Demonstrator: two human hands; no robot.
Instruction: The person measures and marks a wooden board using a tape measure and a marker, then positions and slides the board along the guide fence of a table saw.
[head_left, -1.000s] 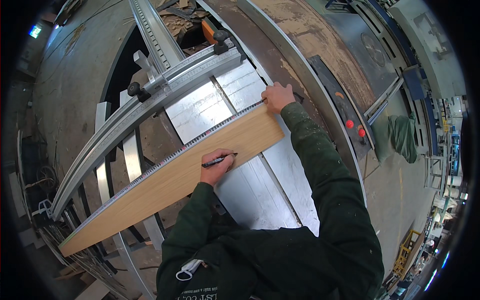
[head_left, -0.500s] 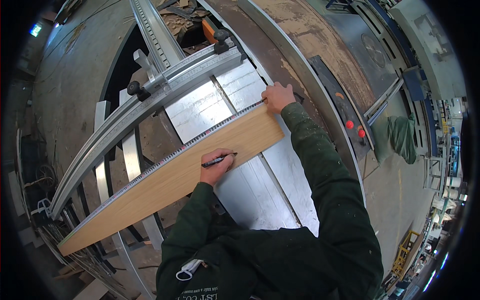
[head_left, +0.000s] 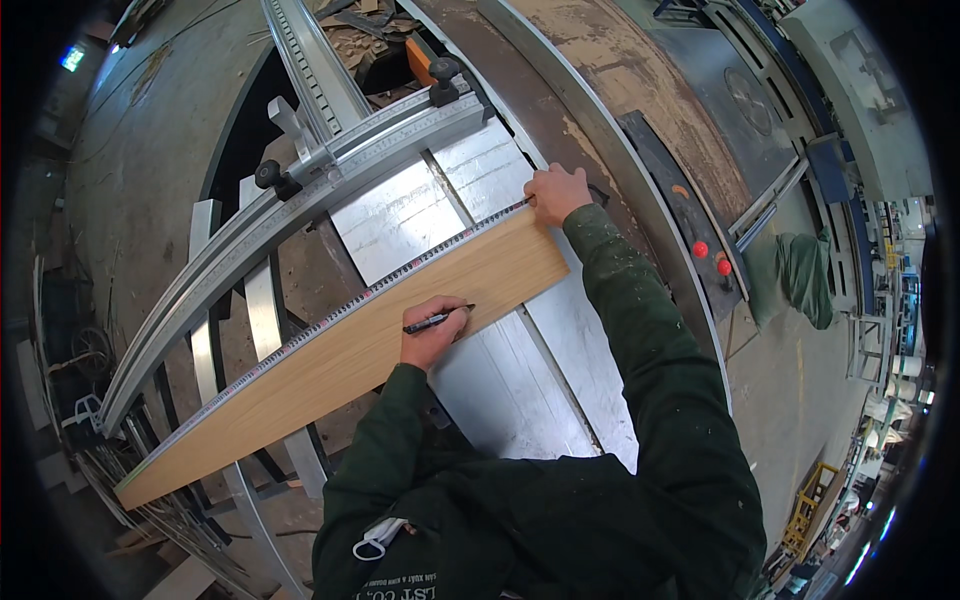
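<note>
Across the silver metal sliding table (head_left: 505,385), a long, flat, light-brown wooden board (head_left: 340,360) runs slantwise, its long axis climbing from low on my left to farther off on my right, and its left end reaching well past the table. Along its far edge lies a narrow white steel tape measure (head_left: 368,293) with dark markings, parallel to that axis. So here's the relation that counts: the tape is on the far side, the near edge is toward my body, and my two hands split the width between them.

My right hand (head_left: 560,195) is the one at the tape, fingers closed in a pinch at its right end, by the board's far right corner; exactly what sits under those fingers I can't quite tell. My left hand (head_left: 432,340) rests on the wood nearer my body, fingers curled snugly around a slim black marker pen (head_left: 428,322), tip pointing right. From those fingers, the tape lies across the board, apart from them, and the corner is up and to the right.
</note>
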